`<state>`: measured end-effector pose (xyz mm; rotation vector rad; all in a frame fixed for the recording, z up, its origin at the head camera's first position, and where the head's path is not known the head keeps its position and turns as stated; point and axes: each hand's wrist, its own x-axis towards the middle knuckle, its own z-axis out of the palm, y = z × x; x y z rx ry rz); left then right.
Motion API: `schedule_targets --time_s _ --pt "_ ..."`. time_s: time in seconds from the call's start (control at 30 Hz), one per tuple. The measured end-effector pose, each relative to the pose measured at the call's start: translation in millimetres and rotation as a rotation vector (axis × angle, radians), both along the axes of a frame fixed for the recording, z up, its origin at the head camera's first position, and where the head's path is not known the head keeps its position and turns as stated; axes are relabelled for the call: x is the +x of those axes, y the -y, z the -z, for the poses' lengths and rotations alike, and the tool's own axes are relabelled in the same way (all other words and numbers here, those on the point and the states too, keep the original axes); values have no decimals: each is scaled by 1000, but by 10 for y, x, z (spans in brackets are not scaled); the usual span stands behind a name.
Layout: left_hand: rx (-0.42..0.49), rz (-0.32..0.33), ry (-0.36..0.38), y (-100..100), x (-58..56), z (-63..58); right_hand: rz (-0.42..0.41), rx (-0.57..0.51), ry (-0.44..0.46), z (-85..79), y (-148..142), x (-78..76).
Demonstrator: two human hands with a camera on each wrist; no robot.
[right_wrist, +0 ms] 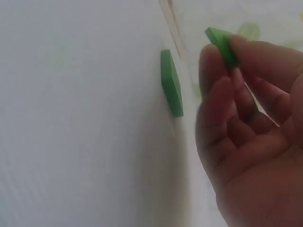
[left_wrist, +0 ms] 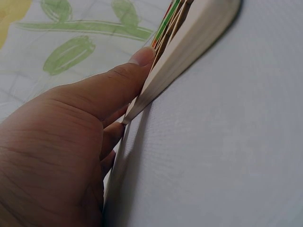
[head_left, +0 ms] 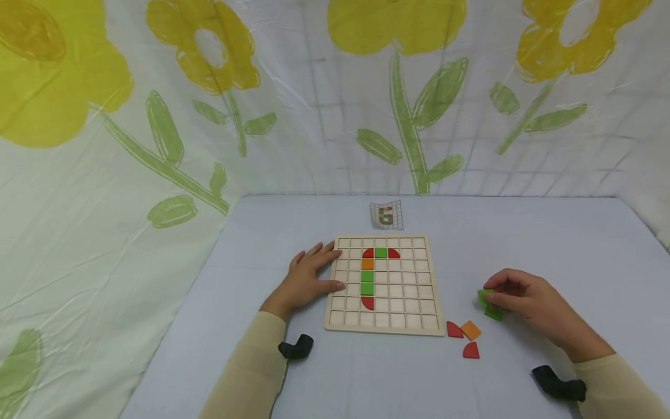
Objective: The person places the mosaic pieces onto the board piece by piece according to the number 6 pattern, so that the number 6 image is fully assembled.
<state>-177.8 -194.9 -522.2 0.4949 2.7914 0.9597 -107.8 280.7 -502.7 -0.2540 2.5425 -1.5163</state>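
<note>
A wooden grid board (head_left: 410,302) lies on the table with red, orange and green tiles set in a bent line in its cells. My left hand (head_left: 306,278) rests at the board's left edge, fingers spread and the thumb (left_wrist: 128,71) on the rim. To the right of the board, my right hand (head_left: 528,297) pinches a green square tile (right_wrist: 222,45) between thumb and fingers, raised off the table. Another green tile (right_wrist: 171,82) lies on the table just below it, partly covered by the held tile in the head view.
Near the board's lower right corner lie an orange square tile (head_left: 471,330) and two red quarter-round tiles, one (head_left: 471,350) closer to me. Behind the board is a small creased paper (head_left: 387,215) with a printed grid pattern. A flowered cloth (head_left: 314,116) hangs beyond the table.
</note>
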Motion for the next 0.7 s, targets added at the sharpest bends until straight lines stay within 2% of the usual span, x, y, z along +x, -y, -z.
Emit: schedule_targets --time_s 0.23,0.47,0.7 --pt "-1 2 -4 0 0 -3 8 9 -37 -68 121 18" --pt "-2 -2 -3 9 0 -20 -43 -56 -54 -75 310 6" --pt "11 -4 5 -7 -1 -12 -95 -69 -47 -149 529 -7"
